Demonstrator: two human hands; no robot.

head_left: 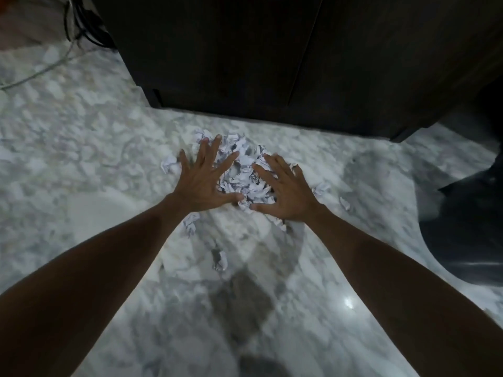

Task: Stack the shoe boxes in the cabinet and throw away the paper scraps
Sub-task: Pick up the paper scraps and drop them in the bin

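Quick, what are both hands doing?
Left hand: open, fingers spread over the paper scraps.
Right hand: open, spread over the same pile.

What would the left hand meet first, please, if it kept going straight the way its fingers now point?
Probably the pile of crumpled paper scraps: the left hand, fingers spread, points up and slightly right over its left edge. Beyond that stands the dark cabinet. Depth is unclear from this view.

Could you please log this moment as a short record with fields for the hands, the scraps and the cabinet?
left hand: open, fingers spread, on left side of pile
right hand: open, fingers spread, on right side of pile
paper scraps: crumpled, heaped between hands; strays lie around
floor: marble, glossy
cabinet: dark, doors shut, behind pile
shoe boxes: none visible
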